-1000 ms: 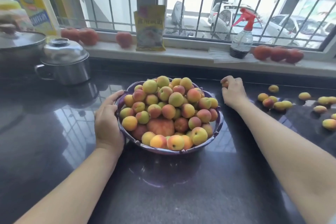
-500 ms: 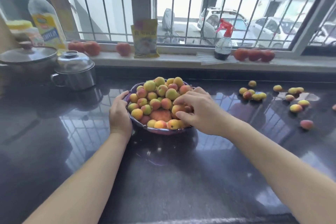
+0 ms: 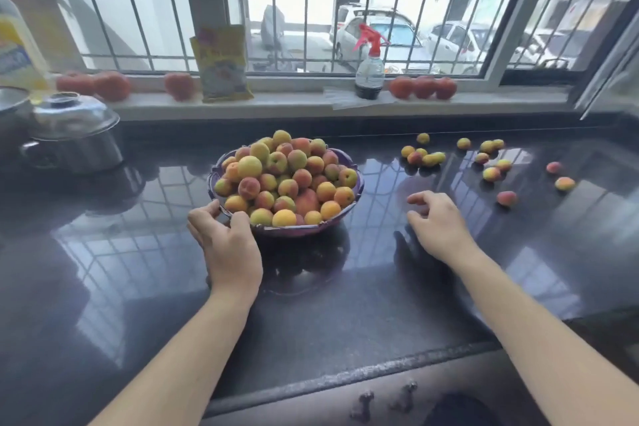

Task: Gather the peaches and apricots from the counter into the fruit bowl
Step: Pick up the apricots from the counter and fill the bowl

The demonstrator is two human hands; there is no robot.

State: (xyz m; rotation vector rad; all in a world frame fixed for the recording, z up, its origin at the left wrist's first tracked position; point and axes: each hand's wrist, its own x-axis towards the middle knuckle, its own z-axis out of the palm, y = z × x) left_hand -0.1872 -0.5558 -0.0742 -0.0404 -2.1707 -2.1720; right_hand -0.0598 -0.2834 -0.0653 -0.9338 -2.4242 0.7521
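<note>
1. Since half a second ago, our right hand (image 3: 437,223) has left the fruit pile and now hovers over the dark counter (image 3: 311,315), right of the bowl, fingers loosely spread and holding nothing.
2. Our left hand (image 3: 226,239) has stayed at the near-left rim of the purple fruit bowl (image 3: 358,180), fingers curled round its edge.
3. We see the bowl heaped well above its rim with peaches and apricots (image 3: 287,176); a larger peach (image 3: 306,201) sits low on the near side.
4. On the far left, a lidded steel pot (image 3: 74,135) stands; we cannot see its contents.
5. Loose fruit (image 3: 423,156) lies scattered on the counter's far right, well apart from the bowl, with one reddish piece (image 3: 506,198) nearest our right hand.
6. We judge the risk to be the heap: adding more could roll top fruit over the rim, and tugging the edge might tip it.
7. Round fruit may also roll away on the glossy surface if we nudge it.
</note>
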